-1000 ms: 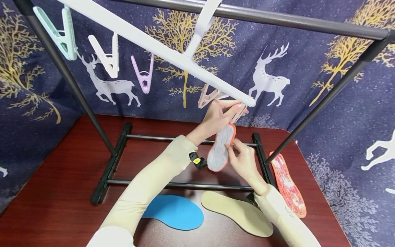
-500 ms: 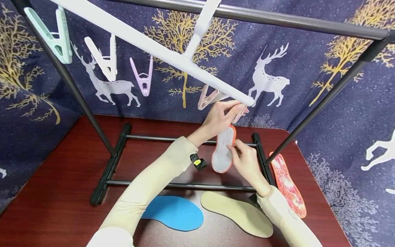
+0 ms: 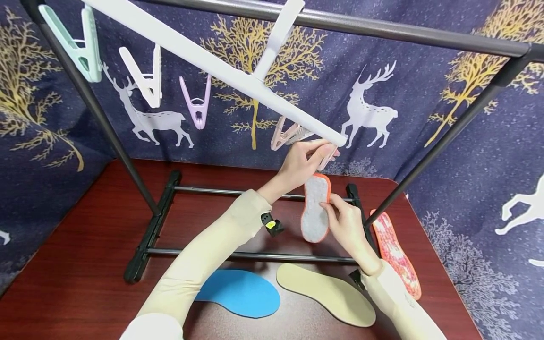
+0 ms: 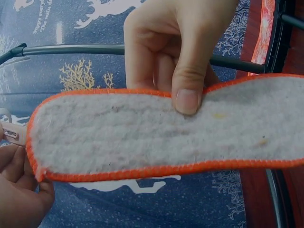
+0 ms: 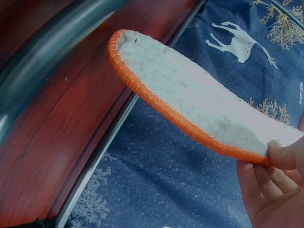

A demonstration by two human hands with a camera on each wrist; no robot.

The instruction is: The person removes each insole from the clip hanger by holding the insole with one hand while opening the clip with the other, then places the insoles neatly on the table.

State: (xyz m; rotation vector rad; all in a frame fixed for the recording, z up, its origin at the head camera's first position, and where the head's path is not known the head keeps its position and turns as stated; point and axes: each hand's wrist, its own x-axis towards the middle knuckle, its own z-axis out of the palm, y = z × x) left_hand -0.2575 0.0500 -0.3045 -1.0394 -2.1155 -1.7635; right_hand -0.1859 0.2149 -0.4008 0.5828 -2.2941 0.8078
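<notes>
My left hand [image 3: 297, 165] pinches a pale pink clothespin [image 3: 326, 159] under the low right end of the white hanger [image 3: 238, 82]. Below it, a grey felt insole [image 3: 315, 208] with orange stitched edging hangs upright, felt side towards me. My right hand [image 3: 347, 224] grips its right edge near the middle, thumb on the felt. In the left wrist view, the clothespin [image 4: 14, 134] meets the insole's end [image 4: 47, 137]; whether its jaws are around that edge cannot be told. The right wrist view shows the insole's other end [image 5: 156, 76] free.
A dark metal rack [image 3: 382, 33] carries the hanger, with mint [image 3: 80, 45], white [image 3: 146, 78], lilac [image 3: 197, 104] and another pink clothespin [image 3: 282, 134]. On the table lie a blue insole [image 3: 244, 293], a beige insole [image 3: 329, 295] and a red patterned insole [image 3: 395, 252].
The insole has shifted right and slightly down with my right hand, and hangs straighter. My left hand stays at the clothespin. The clothespins on the hanger's left half have swayed a little.
</notes>
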